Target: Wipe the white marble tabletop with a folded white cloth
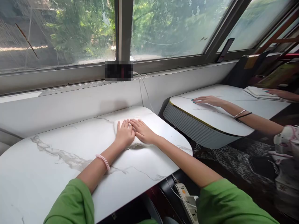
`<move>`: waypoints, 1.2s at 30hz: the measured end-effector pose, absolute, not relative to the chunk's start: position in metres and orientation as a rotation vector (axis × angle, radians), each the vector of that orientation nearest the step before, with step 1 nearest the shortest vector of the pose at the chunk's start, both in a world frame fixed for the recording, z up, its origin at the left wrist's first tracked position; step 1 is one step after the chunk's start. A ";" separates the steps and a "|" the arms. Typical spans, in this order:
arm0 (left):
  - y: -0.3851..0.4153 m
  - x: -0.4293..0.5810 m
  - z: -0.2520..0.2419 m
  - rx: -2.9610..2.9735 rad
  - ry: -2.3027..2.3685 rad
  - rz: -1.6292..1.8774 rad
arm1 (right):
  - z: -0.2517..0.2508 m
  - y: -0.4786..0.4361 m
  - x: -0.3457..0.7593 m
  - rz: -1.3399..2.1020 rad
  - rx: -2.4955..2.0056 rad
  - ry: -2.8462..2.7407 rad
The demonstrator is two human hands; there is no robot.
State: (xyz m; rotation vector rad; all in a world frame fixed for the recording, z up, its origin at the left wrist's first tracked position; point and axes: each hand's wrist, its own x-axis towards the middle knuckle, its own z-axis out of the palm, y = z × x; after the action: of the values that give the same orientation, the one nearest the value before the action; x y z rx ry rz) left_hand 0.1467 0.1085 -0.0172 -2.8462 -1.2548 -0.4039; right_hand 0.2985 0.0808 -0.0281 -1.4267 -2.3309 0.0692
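Note:
A white folded cloth (149, 126) lies on the white marble table (58, 161) near its far right corner. My left hand (125, 133) rests flat on the cloth with fingers stretched out. My right hand (142, 130) lies flat beside it, fingers extended, its fingertips touching those of the left. Both hands press on the cloth and hold nothing. A pink coil band (104, 160) circles my left wrist. My sleeves are green.
A second marble table (210, 121) stands to the right, where another person's hand (206, 100) lies flat and a further hand (280, 93) touches a white cloth (257, 92). A white cable (142, 90) runs down the wall below the window. A white device (187, 200) hangs under my table's edge.

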 end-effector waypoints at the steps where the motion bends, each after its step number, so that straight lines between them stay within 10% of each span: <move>1: 0.099 0.150 -0.018 -2.853 -1.234 -0.419 | -0.028 0.070 0.302 0.070 -1.430 -2.328; 15: -0.011 0.157 -0.020 -2.929 -0.878 -0.465 | -0.019 -0.061 0.312 0.095 -1.489 -2.325; 36: 0.012 0.167 -0.016 -2.982 -0.998 -0.450 | -0.017 -0.027 0.325 0.181 -1.382 -2.254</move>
State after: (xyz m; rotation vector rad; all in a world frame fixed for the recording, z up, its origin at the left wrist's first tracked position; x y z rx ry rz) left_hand 0.1670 0.0116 -0.0158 -2.9824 -0.9984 -0.4505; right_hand 0.3247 -0.0272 -0.0167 -1.3816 -2.2538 0.1813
